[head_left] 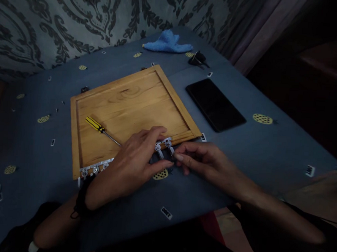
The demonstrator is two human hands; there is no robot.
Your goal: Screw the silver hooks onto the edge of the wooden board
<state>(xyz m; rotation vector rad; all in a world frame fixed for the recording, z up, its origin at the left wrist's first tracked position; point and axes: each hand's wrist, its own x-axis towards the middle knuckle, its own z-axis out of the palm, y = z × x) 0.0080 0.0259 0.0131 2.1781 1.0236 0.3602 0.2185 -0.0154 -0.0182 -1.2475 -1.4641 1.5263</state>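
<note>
Hinge (167, 145) on wooden panel (130, 104) edge, seemingly pinched between both hands (166, 160).

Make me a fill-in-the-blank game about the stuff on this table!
1. The screwdriver lying on the wooden panel has a handle striped black and ____.
2. The fluffy cloth at the far end of the table is ____.
3. The left hand and right hand meet at a small ____ hinge on the panel's near edge.

Missing words: yellow; blue; metal

dim, soft, dark warped edges
</note>
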